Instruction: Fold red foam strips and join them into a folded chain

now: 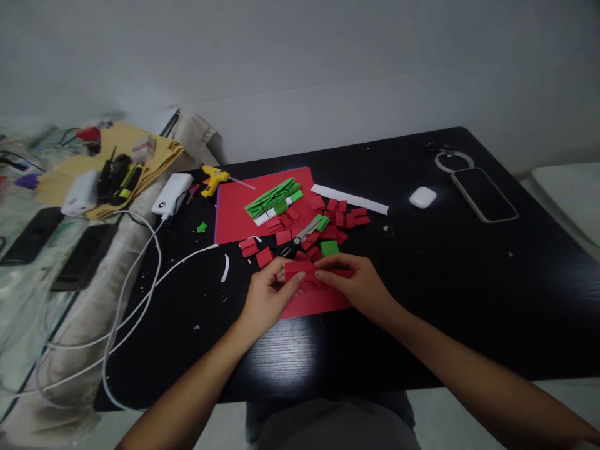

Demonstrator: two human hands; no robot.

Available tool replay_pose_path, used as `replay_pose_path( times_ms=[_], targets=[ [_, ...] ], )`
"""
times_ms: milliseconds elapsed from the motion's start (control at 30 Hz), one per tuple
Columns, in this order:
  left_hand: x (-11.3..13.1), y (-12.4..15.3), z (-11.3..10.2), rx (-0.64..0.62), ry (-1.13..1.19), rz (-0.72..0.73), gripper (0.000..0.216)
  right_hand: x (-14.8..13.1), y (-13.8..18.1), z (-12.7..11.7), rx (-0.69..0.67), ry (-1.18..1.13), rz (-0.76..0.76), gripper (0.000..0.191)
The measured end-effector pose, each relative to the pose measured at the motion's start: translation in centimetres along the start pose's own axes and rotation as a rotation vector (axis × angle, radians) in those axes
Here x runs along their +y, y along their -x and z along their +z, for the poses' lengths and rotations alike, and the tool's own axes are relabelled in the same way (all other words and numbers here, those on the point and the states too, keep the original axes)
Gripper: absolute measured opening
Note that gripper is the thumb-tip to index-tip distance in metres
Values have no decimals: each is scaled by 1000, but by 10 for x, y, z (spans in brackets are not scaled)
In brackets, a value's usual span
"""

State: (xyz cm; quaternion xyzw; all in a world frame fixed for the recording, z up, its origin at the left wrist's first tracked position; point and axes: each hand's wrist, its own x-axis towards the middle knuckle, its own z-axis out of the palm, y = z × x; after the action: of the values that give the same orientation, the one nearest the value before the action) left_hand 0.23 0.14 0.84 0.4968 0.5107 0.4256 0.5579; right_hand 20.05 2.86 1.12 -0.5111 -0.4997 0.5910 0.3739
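Observation:
Between my two hands is a folded piece of red paper [304, 267], near the front of the black table. My left hand [270, 290] pinches its left side, thumb on top. My right hand [354, 281] grips the right side, with thumb and fingertips pressed to the paper. Beneath them lies a larger flat red sheet [321, 305]. Just beyond my hands are several small folded red paper pieces [265, 257], a green folded square [329, 248] and a pair of scissors [307, 232] lying among them.
A big red sheet [229, 215] at the back carries green folded strips [274, 197]. A yellow glue gun [214, 180], white power bank [172, 194] and white cables [159, 250] lie left. A white paper strip [351, 200], earbud case [422, 197] and phone [485, 195] lie right.

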Motion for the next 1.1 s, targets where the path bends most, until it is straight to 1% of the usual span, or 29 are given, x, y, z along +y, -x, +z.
replay_pose_path(
  times_ms=[200, 333, 433, 533, 633, 700, 767, 833, 967, 1100],
  targets=[
    [-2, 3, -1, -10, -53, 36, 17, -2, 0, 0, 13, 8, -15, 11],
    [3, 2, -2, -25, -14, 33, 15, -4, 2, 1, 20, 0, -32, 9],
    [4, -1, -3, -37, -15, 42, 14, -5, 3, 0, -2, -18, -25, 8],
    [4, -2, -6, -35, -6, 53, 14, -5, 1, -2, -53, -85, 13, 14],
    [3, -3, -8, -14, 5, 62, 14, -5, -3, -7, -114, -250, 93, 27],
    [4, -3, -9, -9, 2, 57, 14, -5, -7, -10, -143, -314, 177, 26],
    [5, -3, -9, -18, -7, 51, 13, -5, -9, -13, -177, -288, 227, 25],
    [6, -3, -8, -33, -31, 58, 13, -5, -10, -14, -218, -212, 233, 26],
    [6, -2, -8, -75, -112, 92, 15, -5, -8, -12, -288, -53, 179, 27],
    [5, -2, -10, -102, -216, 126, 17, -4, -7, -10, -297, -20, 154, 23]
  ],
)
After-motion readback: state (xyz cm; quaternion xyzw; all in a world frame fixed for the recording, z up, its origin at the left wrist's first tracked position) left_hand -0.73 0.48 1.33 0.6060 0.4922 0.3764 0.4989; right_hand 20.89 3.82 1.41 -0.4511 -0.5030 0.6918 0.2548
